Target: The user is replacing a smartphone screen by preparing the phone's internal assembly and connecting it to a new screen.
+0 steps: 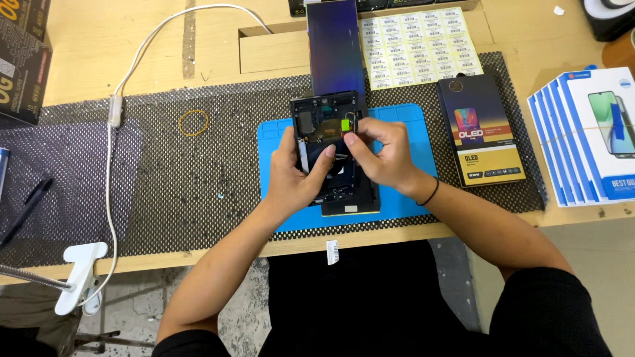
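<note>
- The left hand holds an opened phone frame from its left side; its grip is wrapped around the frame's left edge, with the thumb lying across the exposed dark inner face.
- The right hand comes in from the right, its grip narrow, thumb and forefinger pinched at the frame's right edge just beside a small yellow-green tab; whether the fingertips actually clasp the tab I cannot tell.
- A thin black band circles the right wrist.
- The frame is held above a blue work mat, which lies on a dark mesh liner spread over the wooden tabletop.
- Under the hands, on the mat, lies a flat dark slab with a pale near edge.
- Beyond the frame, a long glossy dark panel runs toward the far side of the tabletop.
- Right of that panel lies a sheet of small white stickers.
- Right of the mat stands a dark box with a yellow lower band, and further right a row of white and blue boxes.
- On the liner to the left lie a rubber band and a white cable.
- A white clamp grips the near left edge of the tabletop.
</note>
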